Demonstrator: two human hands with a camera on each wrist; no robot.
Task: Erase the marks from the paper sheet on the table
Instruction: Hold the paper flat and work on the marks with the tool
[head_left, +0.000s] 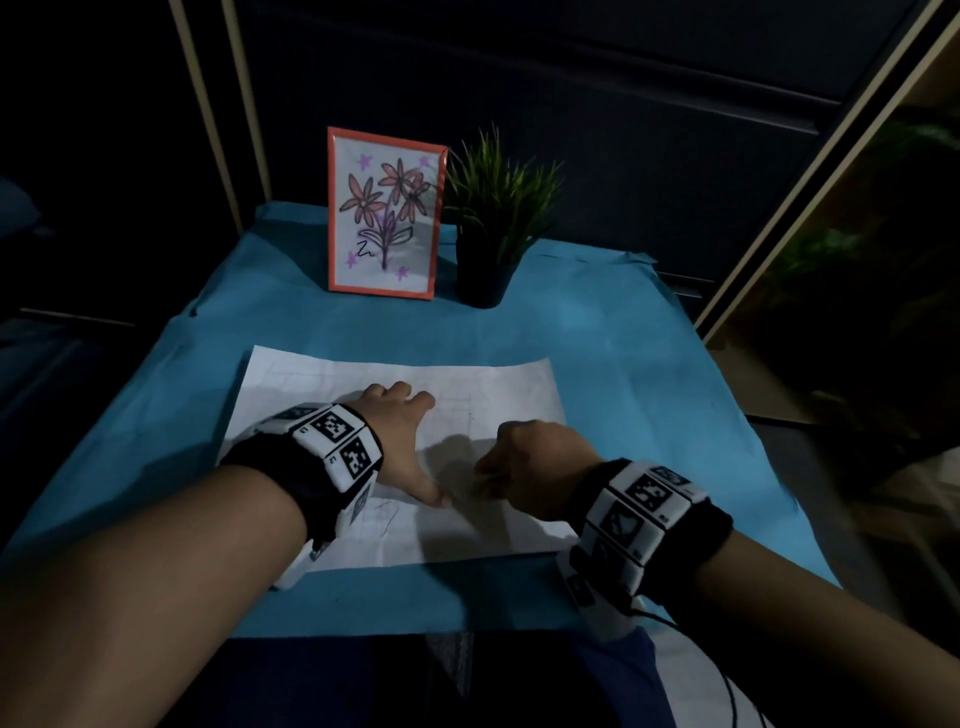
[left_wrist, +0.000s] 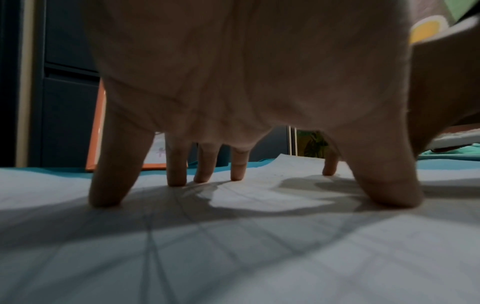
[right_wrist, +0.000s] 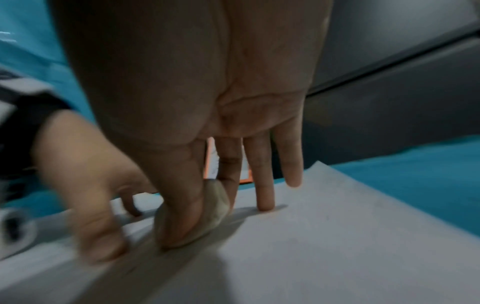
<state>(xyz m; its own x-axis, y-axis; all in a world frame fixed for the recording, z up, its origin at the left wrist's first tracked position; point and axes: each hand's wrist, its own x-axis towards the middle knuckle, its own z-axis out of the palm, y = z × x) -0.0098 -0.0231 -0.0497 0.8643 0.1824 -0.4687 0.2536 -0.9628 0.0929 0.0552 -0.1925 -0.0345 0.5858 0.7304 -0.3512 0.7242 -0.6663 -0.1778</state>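
My left hand (head_left: 400, 436) is spread flat on the paper sheet (head_left: 498, 384), my right hand (head_left: 524, 462) pinches an eraser (right_wrist: 215, 207); picture frame (head_left: 384, 213) and potted plant (head_left: 493, 218) sit behind.

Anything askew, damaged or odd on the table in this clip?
Nothing serious. The paper sheet lies slightly skewed on the blue cloth and shows creases; its far right corner lifts a little. The picture frame and potted plant stand upright.

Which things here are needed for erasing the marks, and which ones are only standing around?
Needed: paper sheet, eraser pinched in the right hand, left hand pressing the sheet flat.

Only standing around: framed flower drawing, potted plant, blue table cover.
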